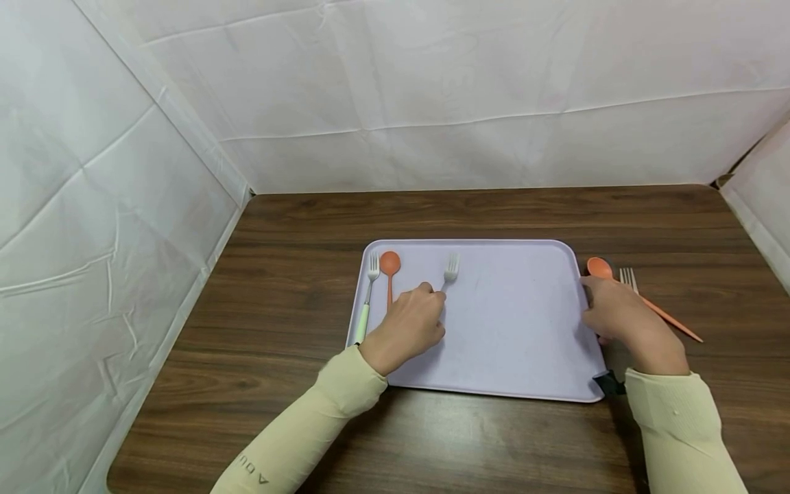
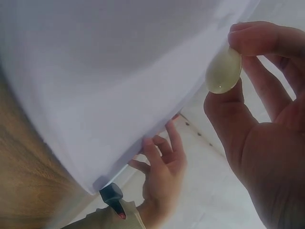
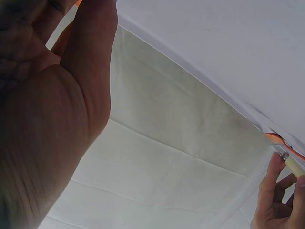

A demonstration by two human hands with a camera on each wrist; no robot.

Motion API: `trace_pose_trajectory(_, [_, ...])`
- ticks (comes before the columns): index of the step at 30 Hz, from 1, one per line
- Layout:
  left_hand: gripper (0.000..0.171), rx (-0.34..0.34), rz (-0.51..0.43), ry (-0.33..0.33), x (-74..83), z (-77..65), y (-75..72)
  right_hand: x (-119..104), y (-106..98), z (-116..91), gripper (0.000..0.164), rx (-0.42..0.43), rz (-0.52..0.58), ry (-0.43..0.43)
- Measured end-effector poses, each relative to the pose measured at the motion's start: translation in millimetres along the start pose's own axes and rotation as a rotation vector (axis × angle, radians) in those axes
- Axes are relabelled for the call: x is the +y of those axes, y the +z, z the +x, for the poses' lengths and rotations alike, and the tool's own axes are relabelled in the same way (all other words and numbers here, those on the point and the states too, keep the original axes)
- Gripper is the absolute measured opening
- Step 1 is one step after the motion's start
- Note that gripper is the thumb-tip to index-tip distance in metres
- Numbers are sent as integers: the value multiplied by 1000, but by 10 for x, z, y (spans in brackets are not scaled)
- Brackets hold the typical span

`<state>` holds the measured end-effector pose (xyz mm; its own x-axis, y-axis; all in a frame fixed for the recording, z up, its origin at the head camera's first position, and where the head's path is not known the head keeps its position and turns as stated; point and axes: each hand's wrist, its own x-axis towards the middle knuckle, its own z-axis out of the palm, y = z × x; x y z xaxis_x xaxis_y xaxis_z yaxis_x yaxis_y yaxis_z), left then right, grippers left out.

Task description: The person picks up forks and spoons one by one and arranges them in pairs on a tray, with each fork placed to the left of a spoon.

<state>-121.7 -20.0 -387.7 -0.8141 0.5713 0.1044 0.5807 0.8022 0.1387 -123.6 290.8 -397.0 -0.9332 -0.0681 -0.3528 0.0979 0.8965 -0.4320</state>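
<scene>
In the head view, my left hand is over the left half of a lilac tray, pinching a fork with its tines toward the far side. The fork's rounded pale green handle end shows between thumb and fingers in the left wrist view. My right hand is at the tray's right rim, fingertips at the edge and fingers loosely bent. Just beyond and beside it lie an orange spoon and another fork, both partly covered by the hand.
Along the tray's left side lie a fork with a pale green handle and an orange spoon, its lower end behind my left hand. The tray sits on a dark wooden table. White cloth walls stand behind and beside the table.
</scene>
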Motion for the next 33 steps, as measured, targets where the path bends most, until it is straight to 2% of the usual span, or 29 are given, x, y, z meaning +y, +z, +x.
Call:
trace_pose_trajectory(8, [6,-45,-5,-29,48,42,63,2,3,0,63,0,12,-2])
trace_pose_trajectory(20, [9,-101,-15,-39,107,72,150,12,5,6,64,-5,13,-2])
trace_pose_trajectory(23, [5,-133,-27,-40,113,84,161,20,6,5,64,-6,12,2])
trace_pose_trajectory(25, [3,-180,-45,-40,101,87,143,21,7,3,64,-8,12,3])
trace_pose_trajectory(27, [11,-235,-79,-41,77,92,89,19,6,2,65,-12,15,4])
trace_pose_trajectory(30, [34,-296,-112,-21,19,80,-18,17,3,2,65,-13,13,2])
trace_pose_trajectory(33, [53,-339,-59,39,-44,33,-109,14,1,3,65,-10,11,-2])
